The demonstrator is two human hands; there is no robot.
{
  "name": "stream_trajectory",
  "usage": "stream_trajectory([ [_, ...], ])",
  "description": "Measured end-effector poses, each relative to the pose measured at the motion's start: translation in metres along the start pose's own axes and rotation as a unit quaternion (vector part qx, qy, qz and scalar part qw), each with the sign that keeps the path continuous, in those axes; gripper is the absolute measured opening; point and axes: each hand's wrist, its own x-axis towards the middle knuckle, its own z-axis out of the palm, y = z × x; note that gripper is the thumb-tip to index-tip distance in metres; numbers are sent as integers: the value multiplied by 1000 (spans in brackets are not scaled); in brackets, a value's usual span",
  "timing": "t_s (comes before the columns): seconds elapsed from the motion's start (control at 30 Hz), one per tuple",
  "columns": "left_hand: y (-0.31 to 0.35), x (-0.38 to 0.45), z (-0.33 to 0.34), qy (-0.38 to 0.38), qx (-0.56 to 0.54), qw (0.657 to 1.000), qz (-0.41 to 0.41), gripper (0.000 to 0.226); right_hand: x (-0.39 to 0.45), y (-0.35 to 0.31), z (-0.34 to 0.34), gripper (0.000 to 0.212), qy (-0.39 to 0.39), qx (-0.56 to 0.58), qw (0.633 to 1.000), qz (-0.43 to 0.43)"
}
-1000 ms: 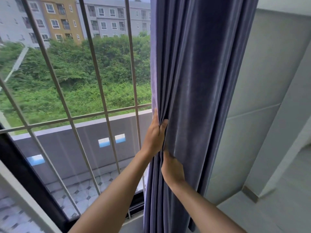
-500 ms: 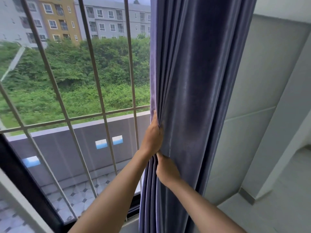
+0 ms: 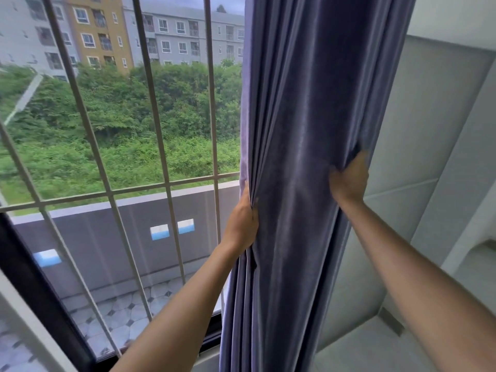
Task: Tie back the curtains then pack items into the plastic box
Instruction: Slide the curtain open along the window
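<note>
Both grips are closed on cloth. Nearest, the left hand (image 3: 243, 224) pinches the window-side edge of the blue-grey curtain (image 3: 303, 157), fingers folded into the pleats, while the right hand (image 3: 349, 181) sits a little higher on the wall-side edge with its fingers buried in the fabric there. Between the two hands the curtain hangs as one gathered column, upright, falling out of view at the bottom and running up past the top of the frame.

To the left, the window bars (image 3: 158, 135) stand just behind the curtain's edge, and beyond them lie a balcony wall (image 3: 107, 232), green scrub and apartment blocks. To the right is a pale wall (image 3: 429, 130).

By my reading, the step in hand is the first half of the task: bunching the curtain so it can be tied. No tieback, cord or hook shows, and no plastic box either. The next move likely calls for squeezing both edges together into one hand, freeing the other to find and wrap a tie around the bundle.
</note>
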Motion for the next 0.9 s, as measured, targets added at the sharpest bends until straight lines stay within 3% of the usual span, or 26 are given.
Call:
stream_trajectory([
  [0.07,3,-1,2,-3,-4,1000,3,53,-21,16,6,43,-76,-26,997,17],
  [0.17,8,-3,3,0,-28,1000,-2,52,-72,48,27,45,-173,-93,980,23],
  [0.23,12,-4,2,8,-43,999,1,50,-111,67,43,36,-233,-140,962,31],
  [0.33,14,-5,1,13,-53,998,12,48,-169,79,60,34,-286,-175,941,33],
  [0.47,11,-5,2,13,-63,998,-2,47,-206,75,73,58,-284,-177,942,4],
  [0.7,21,-4,7,27,-91,995,-15,46,-215,59,82,61,-261,-168,951,-13],
  [0.9,23,-4,15,11,-104,994,-37,65,-217,57,84,60,-272,-191,943,-15],
])
